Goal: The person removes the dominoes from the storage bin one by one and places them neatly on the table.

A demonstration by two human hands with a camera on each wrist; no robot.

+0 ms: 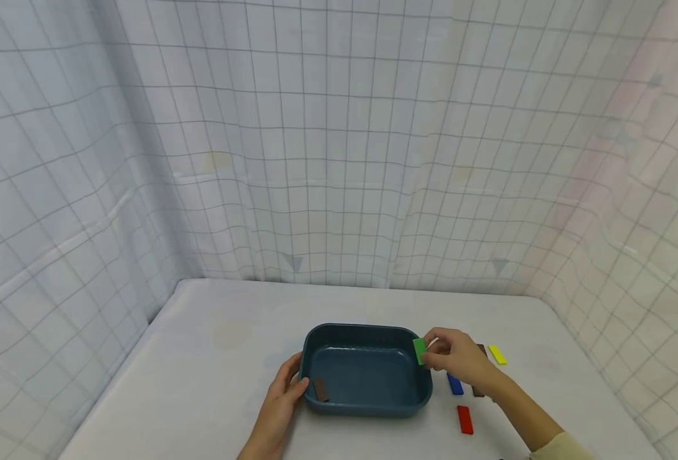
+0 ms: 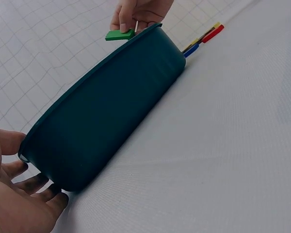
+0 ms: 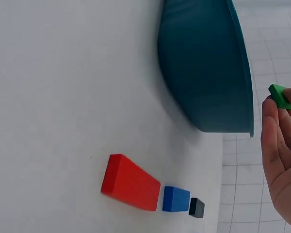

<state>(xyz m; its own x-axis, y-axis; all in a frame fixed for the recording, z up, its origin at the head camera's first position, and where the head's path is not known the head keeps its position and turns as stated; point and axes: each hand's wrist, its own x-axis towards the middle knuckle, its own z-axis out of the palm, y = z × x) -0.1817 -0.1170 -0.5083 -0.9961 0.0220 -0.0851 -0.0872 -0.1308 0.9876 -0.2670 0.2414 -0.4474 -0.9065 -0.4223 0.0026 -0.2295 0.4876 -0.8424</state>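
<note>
A dark teal rectangular basin (image 1: 364,409) stands on the white table. My left hand (image 1: 279,402) holds its left side, thumb at the rim and fingers along the outer wall. Between the thumb and fingers of my right hand (image 1: 456,358) is a green block (image 1: 419,350), pinched above the basin's right rim. In the right wrist view the green block (image 3: 280,96) is clear of the basin wall (image 3: 208,68). One brown block (image 1: 320,390) lies inside the basin at its left end.
Right of the basin lie a blue block (image 1: 455,384), a red block (image 1: 465,420), a yellow block (image 1: 497,354) and dark brown blocks (image 1: 478,391), partly hidden by the right hand and forearm. Checked white curtains (image 1: 344,160) surround the table's back and sides.
</note>
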